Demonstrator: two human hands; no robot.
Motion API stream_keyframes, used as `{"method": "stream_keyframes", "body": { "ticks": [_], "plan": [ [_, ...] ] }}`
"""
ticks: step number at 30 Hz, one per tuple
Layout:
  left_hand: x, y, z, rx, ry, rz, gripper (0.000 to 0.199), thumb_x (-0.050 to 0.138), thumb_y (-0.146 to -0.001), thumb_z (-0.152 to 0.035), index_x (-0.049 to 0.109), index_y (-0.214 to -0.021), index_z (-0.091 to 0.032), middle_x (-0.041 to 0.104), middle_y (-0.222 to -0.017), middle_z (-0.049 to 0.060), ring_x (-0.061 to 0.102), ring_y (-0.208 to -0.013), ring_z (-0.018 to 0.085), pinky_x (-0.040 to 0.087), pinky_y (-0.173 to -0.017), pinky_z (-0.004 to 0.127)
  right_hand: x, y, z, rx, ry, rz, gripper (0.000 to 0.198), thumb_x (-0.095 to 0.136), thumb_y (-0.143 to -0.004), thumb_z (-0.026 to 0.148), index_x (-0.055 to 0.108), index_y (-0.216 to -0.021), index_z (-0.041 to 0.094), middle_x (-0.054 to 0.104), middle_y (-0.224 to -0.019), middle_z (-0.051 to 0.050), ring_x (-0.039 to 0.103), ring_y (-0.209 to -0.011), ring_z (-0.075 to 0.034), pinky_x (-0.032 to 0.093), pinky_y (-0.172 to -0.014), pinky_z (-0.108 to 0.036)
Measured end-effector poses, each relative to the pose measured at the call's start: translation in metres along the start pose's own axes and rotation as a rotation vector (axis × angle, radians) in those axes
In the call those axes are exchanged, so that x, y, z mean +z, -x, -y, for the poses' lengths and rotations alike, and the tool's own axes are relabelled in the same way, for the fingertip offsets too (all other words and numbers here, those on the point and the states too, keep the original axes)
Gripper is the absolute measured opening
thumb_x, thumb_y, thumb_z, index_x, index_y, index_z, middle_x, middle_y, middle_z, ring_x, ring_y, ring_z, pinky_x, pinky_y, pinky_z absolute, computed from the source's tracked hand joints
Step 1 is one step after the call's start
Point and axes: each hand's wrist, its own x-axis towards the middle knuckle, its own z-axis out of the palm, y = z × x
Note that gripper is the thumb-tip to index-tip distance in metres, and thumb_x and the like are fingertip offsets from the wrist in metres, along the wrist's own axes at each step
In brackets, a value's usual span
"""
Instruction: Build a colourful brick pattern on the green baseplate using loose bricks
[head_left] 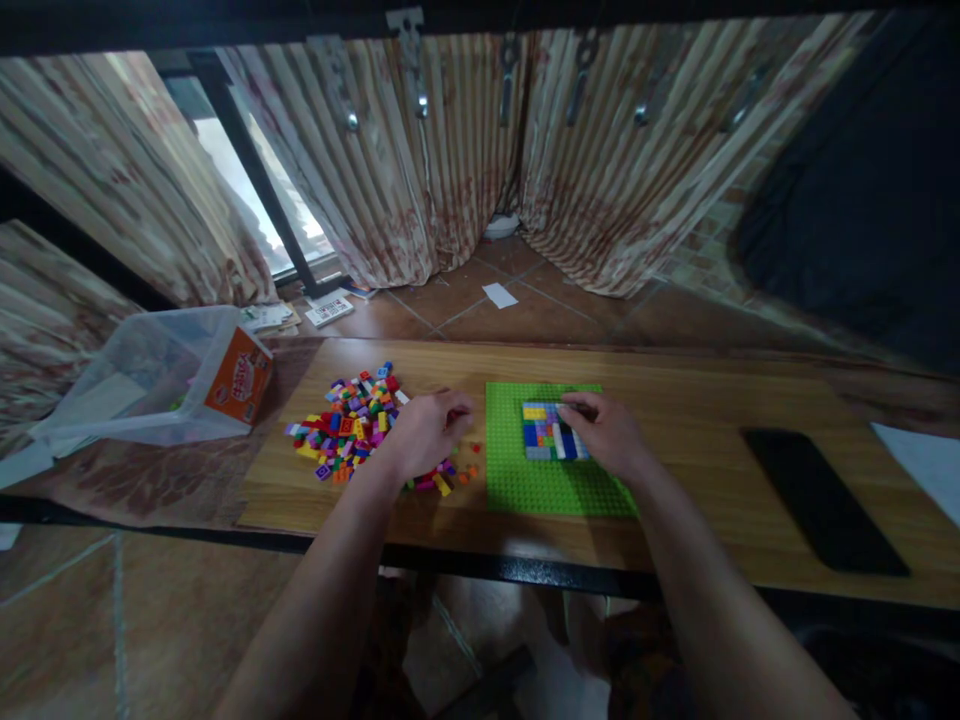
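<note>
Currently, the left hand [427,432] is at the right side of a loose heap of small multicoloured plastic bricks [358,425], its fingers curled inward; whether they pinch a brick cannot be told. The right hand [606,430] bends over a square, studded, bright green baseplate [510,485], fingertips at the far right part of a low, flat block of blue, yellow, white and grey bricks [541,436]; whether they grip a piece is hidden. That block sits on the baseplate, with a margin of green studs showing to its left and a deeper one on the near side. The right forearm crosses the plate's near right corner.

The baseplate lies inside both long edges of a light brown wood-grain tabletop [697,500], whose near side ends in a dark rim [525,568]. Between heap and plate runs a narrow strip of wood, with a few small orange bricks [466,474] on it. Rightward, a wide stretch of wood separates the plate from a flat black rectangular slab [825,500], which lies aslant. Left of the heap, a translucent plastic box with an orange label [241,376] stands near the tabletop's left end.
</note>
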Motion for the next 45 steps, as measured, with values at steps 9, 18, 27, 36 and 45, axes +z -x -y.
{"method": "stream_keyframes", "body": {
  "ticks": [9,18,27,36,45],
  "plan": [
    [0.034,-0.014,-0.017,-0.232,0.847,-0.025,0.02,0.059,-0.083,-0.028,0.073,-0.089,-0.014,0.066,-0.074,0.0,0.056,-0.065,0.01,0.044,-0.063,0.021,-0.001,0.001,0.003,-0.027,-0.057,-0.065,0.03,0.06,-0.082,0.038,0.071,-0.103,0.02,0.072,-0.097,-0.01,0.067,-0.087,-0.025,0.052,-0.083,-0.044],
    [0.055,-0.017,-0.05,-0.576,1.53,-0.087,0.015,0.077,-0.073,-0.023,0.072,-0.08,-0.011,0.066,-0.075,0.003,0.057,-0.063,0.008,0.047,-0.062,0.019,-0.008,0.018,0.04,-0.391,-0.166,0.04,0.034,0.072,-0.077,0.041,0.069,-0.109,0.028,0.063,-0.12,-0.006,0.057,-0.116,-0.025,0.042,-0.103,-0.047],
    [0.065,-0.023,-0.063,-0.581,1.538,-0.096,0.004,0.064,-0.08,-0.01,0.067,-0.081,-0.009,0.066,-0.075,0.003,0.059,-0.061,0.007,0.049,-0.065,0.021,-0.002,0.02,0.04,-0.439,-0.004,0.094,0.025,0.07,-0.081,0.032,0.07,-0.104,0.025,0.064,-0.112,-0.006,0.059,-0.108,-0.023,0.046,-0.097,-0.044],
    [0.071,-0.022,-0.063,-0.442,1.035,0.099,0.02,0.049,-0.084,-0.01,0.067,-0.092,-0.01,0.053,-0.053,-0.005,0.039,-0.042,0.005,0.029,-0.045,0.018,-0.008,0.02,0.008,-0.372,0.198,0.161,0.031,0.07,-0.08,0.035,0.072,-0.11,0.027,0.055,-0.129,-0.01,0.049,-0.123,-0.031,0.04,-0.104,-0.053],
    [0.076,-0.019,-0.061,-0.339,0.935,0.147,0.019,0.05,-0.082,-0.02,0.067,-0.085,-0.012,0.056,-0.057,-0.003,0.038,-0.045,0.006,0.027,-0.047,0.02,-0.009,0.022,0.007,-0.33,0.211,0.178,0.036,0.066,-0.081,0.032,0.069,-0.115,0.023,0.052,-0.134,-0.013,0.046,-0.129,-0.031,0.038,-0.107,-0.052]
  ]
}}
